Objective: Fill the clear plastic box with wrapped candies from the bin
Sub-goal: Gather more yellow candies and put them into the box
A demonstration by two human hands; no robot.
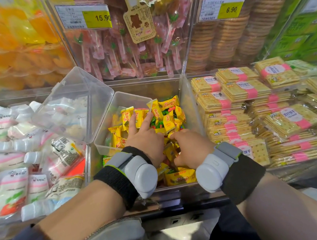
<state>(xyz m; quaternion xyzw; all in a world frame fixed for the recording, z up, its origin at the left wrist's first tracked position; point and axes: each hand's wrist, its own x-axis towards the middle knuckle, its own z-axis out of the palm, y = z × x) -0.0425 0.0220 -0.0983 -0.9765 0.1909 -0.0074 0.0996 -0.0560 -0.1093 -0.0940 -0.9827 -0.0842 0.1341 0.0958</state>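
The clear plastic box (105,145) sits tilted in the left part of the candy bin (188,104), its hinged lid (75,105) swung open to the left. Several yellow wrapped candies (116,138) lie inside it. My left hand (144,136) rests over the box's right rim, fingers spread, fingertips on the candies. My right hand (191,147) is palm down in the bin, fingers curled into the heap of yellow and green wrapped candies (169,119); whether it holds any is hidden.
White marshmallow packs (19,162) fill the bin on the left. Stacks of cracker packs (253,115) fill the right. Behind stand clear bins of pink lollipops (125,48), round biscuits (223,40) and orange sweets (20,44). Grey devices are strapped to both wrists.
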